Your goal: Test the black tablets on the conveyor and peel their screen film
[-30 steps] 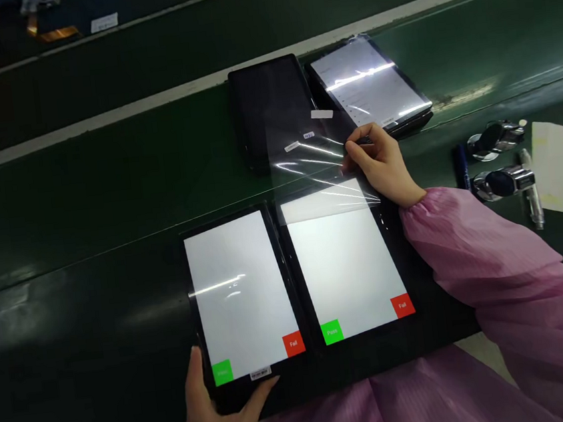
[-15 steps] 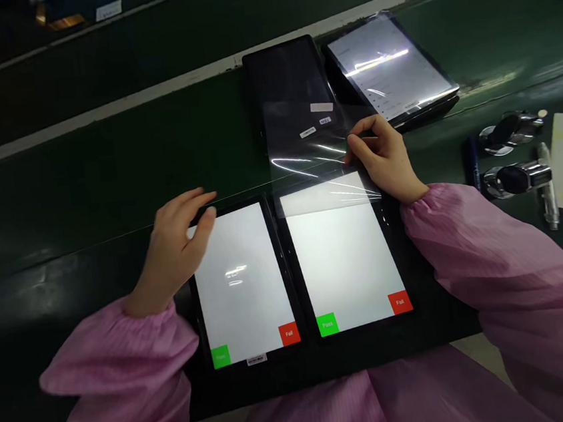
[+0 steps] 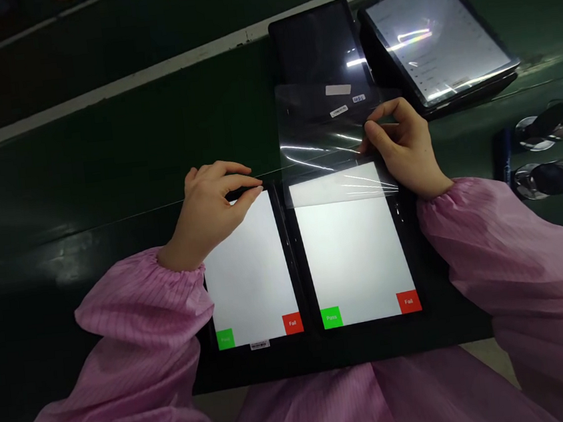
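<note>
Two tablets lie side by side in front of me, both with white screens showing a green Pass and a red Fail square. My left hand (image 3: 213,205) rests on the top edge of the left tablet (image 3: 251,281), thumb and fingers pinched at its upper right corner. My right hand (image 3: 406,147) pinches a clear protective film (image 3: 327,139) peeled up and back from the top of the right tablet (image 3: 354,257). The film carries small white labels.
A dark tablet (image 3: 314,40) and a lit tablet wrapped in film (image 3: 436,33) lie farther back on the green belt (image 3: 105,162). Shiny metal tools (image 3: 554,175) and a dark pen (image 3: 501,151) sit to the right.
My left hand left the bottom corner of the left tablet and went up to its top edge. The right hand kept hold of the film. The view shifted, so everything sits higher in the frame.
</note>
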Demonstrator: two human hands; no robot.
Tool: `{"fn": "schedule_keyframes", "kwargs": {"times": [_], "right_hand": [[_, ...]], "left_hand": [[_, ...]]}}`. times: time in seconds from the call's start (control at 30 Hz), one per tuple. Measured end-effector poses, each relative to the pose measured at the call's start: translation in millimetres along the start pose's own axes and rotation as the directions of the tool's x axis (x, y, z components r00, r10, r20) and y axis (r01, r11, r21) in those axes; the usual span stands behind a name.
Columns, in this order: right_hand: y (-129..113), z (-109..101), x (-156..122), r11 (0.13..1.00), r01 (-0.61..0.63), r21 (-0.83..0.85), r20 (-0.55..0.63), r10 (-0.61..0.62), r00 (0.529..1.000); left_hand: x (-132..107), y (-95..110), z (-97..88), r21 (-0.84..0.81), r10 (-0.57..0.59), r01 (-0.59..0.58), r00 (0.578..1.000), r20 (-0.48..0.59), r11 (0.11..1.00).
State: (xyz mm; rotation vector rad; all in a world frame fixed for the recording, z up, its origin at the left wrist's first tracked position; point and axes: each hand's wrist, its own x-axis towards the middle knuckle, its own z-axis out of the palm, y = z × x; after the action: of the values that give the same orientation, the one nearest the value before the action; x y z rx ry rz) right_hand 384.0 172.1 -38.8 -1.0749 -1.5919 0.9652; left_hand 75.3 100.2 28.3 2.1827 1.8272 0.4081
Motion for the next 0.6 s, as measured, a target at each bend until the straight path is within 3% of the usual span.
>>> {"fn": "schedule_keyframes", "kwargs": {"times": [0.17, 0.3, 0.4, 0.5, 0.6], "right_hand": [[-0.3, 0.5, 0.3, 1.000, 0.009, 0.001, -0.013, -0.009, 1.000], [-2.0, 2.1, 0.0, 1.000, 0.003, 0.029, -0.024, -0.003, 1.000], [-5.3, 3.4, -0.9, 0.998, -0.010, 0.059, -0.026, 0.012, 1.000], [-9.0, 4.5, -2.2, 0.994, -0.051, 0.096, -0.020, 0.053, 0.998], [-11.2, 5.4, -3.4, 0.987, -0.108, 0.123, 0.006, 0.108, 0.994]], "left_hand": [[-8.5, 4.3, -6.9, -0.047, 0.044, -0.047, 0.997, -0.057, 0.998], [-31.0, 14.8, -28.4, -0.072, 0.052, -0.046, 0.996, 0.079, 0.996], [-51.7, 25.3, -35.6, -0.033, 0.212, -0.209, 0.970, 0.122, 0.977], [-66.0, 37.9, -24.4, 0.088, 0.403, -0.419, 0.902, 0.154, 0.904], [-69.1, 49.4, -4.1, 0.313, 0.469, -0.503, 0.864, 0.183, 0.805]]}}
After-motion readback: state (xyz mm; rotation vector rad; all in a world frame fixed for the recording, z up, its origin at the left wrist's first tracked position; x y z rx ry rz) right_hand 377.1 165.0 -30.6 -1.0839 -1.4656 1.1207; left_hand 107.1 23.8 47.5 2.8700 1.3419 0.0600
